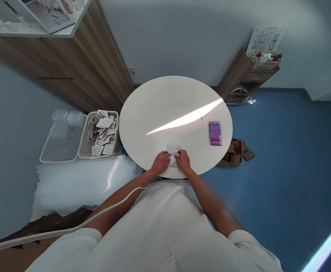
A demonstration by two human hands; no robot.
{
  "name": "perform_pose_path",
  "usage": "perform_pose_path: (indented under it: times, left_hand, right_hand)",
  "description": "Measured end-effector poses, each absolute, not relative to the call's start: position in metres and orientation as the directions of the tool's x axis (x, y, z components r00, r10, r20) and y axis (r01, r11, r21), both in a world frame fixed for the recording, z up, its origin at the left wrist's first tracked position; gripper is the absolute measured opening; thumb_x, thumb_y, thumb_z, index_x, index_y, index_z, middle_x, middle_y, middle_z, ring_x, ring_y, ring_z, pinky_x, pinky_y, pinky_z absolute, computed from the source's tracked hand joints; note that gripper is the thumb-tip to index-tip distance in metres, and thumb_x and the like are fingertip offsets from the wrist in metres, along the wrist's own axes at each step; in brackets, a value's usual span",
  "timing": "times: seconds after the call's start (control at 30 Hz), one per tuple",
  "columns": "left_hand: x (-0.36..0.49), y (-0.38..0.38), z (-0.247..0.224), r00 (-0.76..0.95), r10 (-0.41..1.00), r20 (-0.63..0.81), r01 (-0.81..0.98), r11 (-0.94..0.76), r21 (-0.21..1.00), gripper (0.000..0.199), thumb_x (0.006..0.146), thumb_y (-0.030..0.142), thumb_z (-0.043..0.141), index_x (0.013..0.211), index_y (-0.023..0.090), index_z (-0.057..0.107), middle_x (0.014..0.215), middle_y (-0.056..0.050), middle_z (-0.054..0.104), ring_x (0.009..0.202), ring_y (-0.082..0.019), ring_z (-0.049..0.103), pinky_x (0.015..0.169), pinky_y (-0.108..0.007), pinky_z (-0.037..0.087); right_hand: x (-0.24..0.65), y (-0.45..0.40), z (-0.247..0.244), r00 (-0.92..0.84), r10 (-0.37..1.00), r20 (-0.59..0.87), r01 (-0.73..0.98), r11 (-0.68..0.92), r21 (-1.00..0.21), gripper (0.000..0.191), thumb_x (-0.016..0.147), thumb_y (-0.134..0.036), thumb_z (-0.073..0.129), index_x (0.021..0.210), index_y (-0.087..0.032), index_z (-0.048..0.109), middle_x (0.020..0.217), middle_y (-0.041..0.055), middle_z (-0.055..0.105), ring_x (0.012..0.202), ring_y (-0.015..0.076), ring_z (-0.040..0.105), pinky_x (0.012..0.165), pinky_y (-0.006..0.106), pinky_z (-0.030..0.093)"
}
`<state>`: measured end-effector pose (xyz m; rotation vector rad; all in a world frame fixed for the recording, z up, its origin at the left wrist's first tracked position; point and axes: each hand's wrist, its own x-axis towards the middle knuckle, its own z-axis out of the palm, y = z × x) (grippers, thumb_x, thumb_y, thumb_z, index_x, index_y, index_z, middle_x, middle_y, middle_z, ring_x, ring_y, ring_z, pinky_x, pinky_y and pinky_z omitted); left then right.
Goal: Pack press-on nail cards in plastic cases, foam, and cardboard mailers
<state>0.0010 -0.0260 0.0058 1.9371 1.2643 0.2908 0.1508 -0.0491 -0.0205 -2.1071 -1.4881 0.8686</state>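
A small, thin whitish sheet or pouch lies at the near edge of the white oval table. My left hand rests on its left side, fingers apart and lying over it. On its right side my right hand has its thumb and fingers pressed together on the sheet. A purple pack, partly pixelated, lies on the table to the right, apart from both hands.
Left of the table stand a white basket of printed cards and a tray with clear containers, above stacked translucent sheets. Cardboard boxes sit on the floor at right. A white cable crosses my left arm.
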Motion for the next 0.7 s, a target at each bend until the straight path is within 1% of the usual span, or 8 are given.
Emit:
perform_pose_path:
  times: [0.1, 0.2, 0.3, 0.4, 0.5, 0.57, 0.63, 0.7]
  left_hand:
    - [0.004, -0.025, 0.004, 0.574, 0.786, -0.229, 0.699, -0.325, 0.637, 0.043, 0.074, 0.026, 0.056, 0.116, 0.024, 0.05, 0.134, -0.007, 0.038, 0.126, -0.025, 0.029, 0.104, -0.039, 0.022]
    - [0.011, -0.029, 0.0, 0.544, 0.802, -0.246, 0.728, -0.304, 0.615, 0.046, 0.074, 0.028, 0.056, 0.119, 0.026, 0.046, 0.137, -0.006, 0.034, 0.129, -0.026, 0.022, 0.105, -0.042, 0.017]
    - [0.012, -0.031, -0.002, 0.529, 0.815, -0.235, 0.725, -0.291, 0.625, 0.048, 0.075, 0.029, 0.054, 0.122, 0.025, 0.043, 0.138, -0.008, 0.032, 0.13, -0.026, 0.021, 0.105, -0.042, 0.016]
    - [0.006, -0.03, 0.0, 0.544, 0.798, -0.26, 0.711, -0.273, 0.648, 0.052, 0.075, 0.03, 0.055, 0.125, 0.027, 0.039, 0.141, -0.006, 0.03, 0.131, -0.025, 0.021, 0.105, -0.041, 0.016]
    - [-0.001, -0.025, 0.005, 0.587, 0.764, -0.268, 0.67, -0.273, 0.69, 0.06, 0.073, 0.034, 0.056, 0.128, 0.026, 0.035, 0.142, -0.006, 0.027, 0.131, -0.024, 0.021, 0.105, -0.039, 0.017]
    - [-0.005, -0.021, 0.008, 0.614, 0.741, -0.271, 0.654, -0.285, 0.701, 0.069, 0.065, 0.034, 0.064, 0.128, 0.024, 0.036, 0.141, -0.007, 0.028, 0.13, -0.026, 0.022, 0.104, -0.039, 0.018]
    - [-0.007, -0.017, 0.009, 0.631, 0.721, -0.287, 0.659, -0.302, 0.689, 0.078, 0.055, 0.029, 0.071, 0.126, 0.024, 0.039, 0.14, -0.008, 0.031, 0.129, -0.029, 0.024, 0.104, -0.04, 0.018]
    - [-0.008, -0.016, 0.008, 0.642, 0.711, -0.286, 0.659, -0.321, 0.68, 0.077, 0.051, 0.023, 0.072, 0.122, 0.024, 0.043, 0.135, -0.008, 0.037, 0.125, -0.03, 0.029, 0.103, -0.04, 0.021]
  right_hand:
    - [0.151, -0.052, -0.008, 0.197, 0.954, -0.226, 0.782, -0.292, -0.551, 0.031, 0.08, -0.02, 0.042, 0.111, -0.018, 0.045, 0.117, 0.0109, 0.046, 0.097, 0.0205, 0.051, 0.077, 0.033, 0.044]
    - [0.151, -0.057, 0.007, 0.028, 0.984, -0.178, 0.889, -0.106, -0.445, 0.05, 0.076, -0.013, 0.045, 0.124, -0.019, 0.037, 0.137, 0.0116, 0.031, 0.117, 0.0251, 0.039, 0.09, 0.038, 0.036]
    - [0.152, -0.063, 0.011, -0.199, 0.954, -0.225, 0.903, 0.089, -0.419, 0.069, 0.07, -0.011, 0.053, 0.133, -0.019, 0.027, 0.141, 0.0101, 0.027, 0.127, 0.0256, 0.027, 0.099, 0.04, 0.028]
    - [0.156, -0.066, 0.004, -0.231, 0.923, -0.307, 0.917, 0.102, -0.385, 0.084, 0.064, -0.014, 0.061, 0.136, -0.015, 0.018, 0.142, 0.0133, 0.025, 0.129, 0.0264, 0.025, 0.098, 0.04, 0.03]
    - [0.159, -0.061, -0.002, -0.239, 0.917, -0.32, 0.929, 0.12, -0.352, 0.081, 0.066, -0.019, 0.063, 0.135, -0.012, 0.021, 0.141, 0.0167, 0.026, 0.128, 0.0264, 0.028, 0.097, 0.038, 0.032]
    - [0.158, -0.055, 0.0, -0.261, 0.912, -0.317, 0.933, 0.154, -0.327, 0.074, 0.067, -0.019, 0.061, 0.132, -0.011, 0.025, 0.138, 0.0184, 0.031, 0.125, 0.0257, 0.033, 0.097, 0.036, 0.033]
    - [0.156, -0.051, 0.006, -0.271, 0.906, -0.324, 0.937, 0.172, -0.304, 0.071, 0.066, -0.017, 0.06, 0.13, -0.011, 0.029, 0.134, 0.0194, 0.035, 0.12, 0.0256, 0.039, 0.094, 0.035, 0.035]
    - [0.155, -0.051, 0.012, -0.28, 0.896, -0.344, 0.938, 0.179, -0.298, 0.067, 0.064, -0.02, 0.061, 0.125, -0.011, 0.035, 0.127, 0.0181, 0.044, 0.112, 0.026, 0.045, 0.088, 0.034, 0.039]
